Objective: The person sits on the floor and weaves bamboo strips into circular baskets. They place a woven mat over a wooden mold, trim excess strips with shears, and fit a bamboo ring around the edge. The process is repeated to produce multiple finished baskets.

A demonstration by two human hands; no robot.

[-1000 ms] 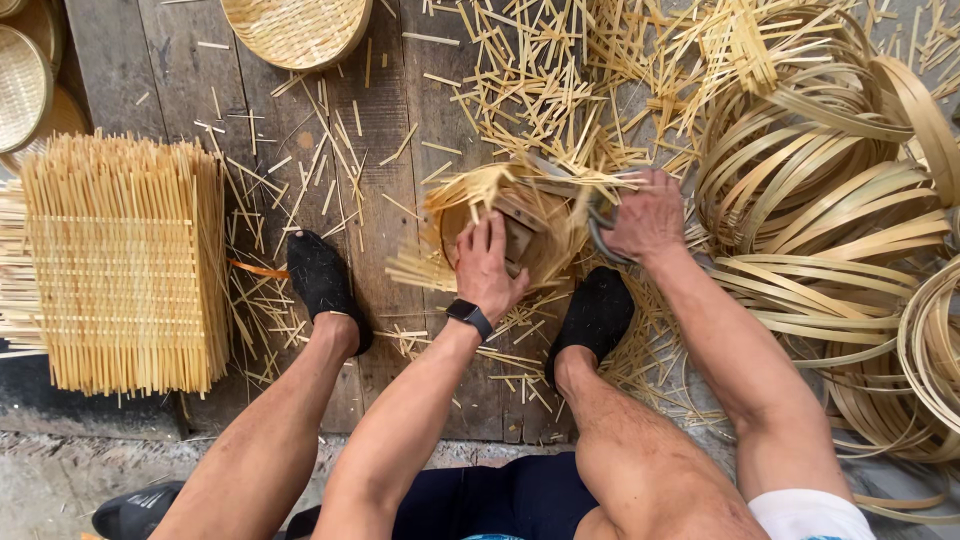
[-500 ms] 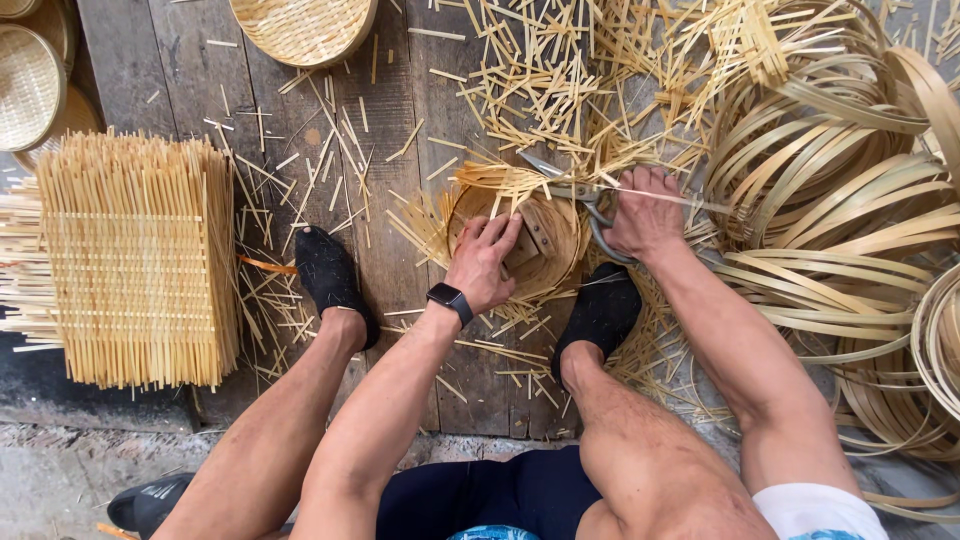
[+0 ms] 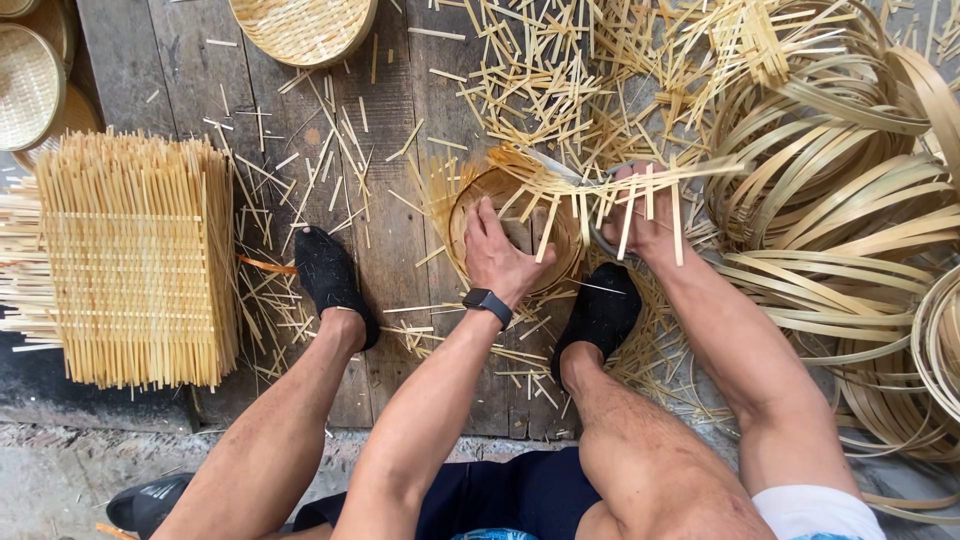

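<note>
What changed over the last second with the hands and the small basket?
The left hand slid from the rim to press inside the small basket, which has turned, its loose strip ends swinging rightward. The right hand stays on the shears at the rim. Feet and woven mats unchanged.

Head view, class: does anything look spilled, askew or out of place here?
Yes. Short bamboo offcuts lie strewn at all angles across the wooden floor. Uneven strip ends stick out around the round basket under the left hand.
</note>
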